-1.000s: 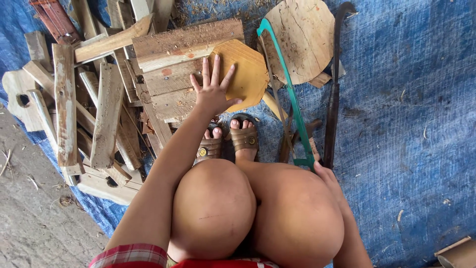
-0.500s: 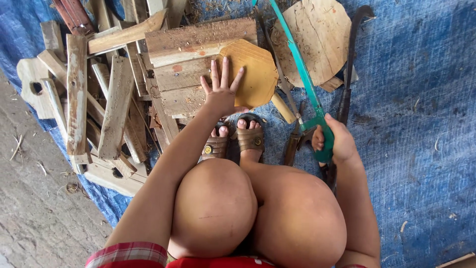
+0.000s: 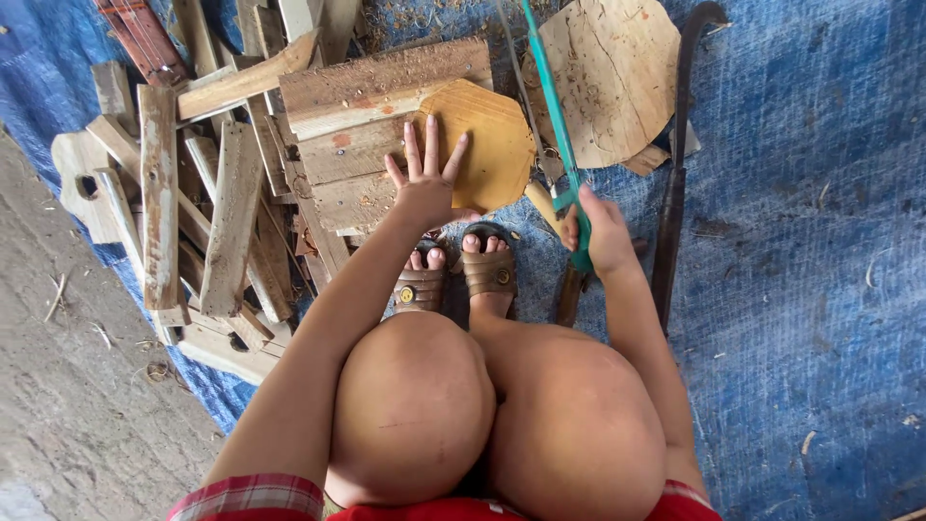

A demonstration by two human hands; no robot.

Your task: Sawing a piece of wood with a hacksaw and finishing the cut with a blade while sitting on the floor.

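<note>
I squat with both knees in view and my feet in brown sandals (image 3: 487, 270). My left hand (image 3: 424, 178) lies flat with fingers spread on a yellow-brown octagonal wooden board (image 3: 492, 145), which rests on a stack of planks (image 3: 367, 106). My right hand (image 3: 598, 232) grips the handle of a green-framed hacksaw (image 3: 550, 106). The saw's frame runs up and away, just right of the octagonal board. Its blade is thin and hard to make out.
A pile of scrap wood pieces (image 3: 193, 212) lies at the left on a blue tarp (image 3: 810, 241). A rounded plywood piece (image 3: 617, 77) sits beyond the saw. A dark curved metal bar (image 3: 675, 174) lies right of my hand. Bare concrete (image 3: 68, 405) is at the lower left.
My right hand took hold of the green saw's handle and lifted it up toward the octagonal board. My left hand stayed pressed on the board.
</note>
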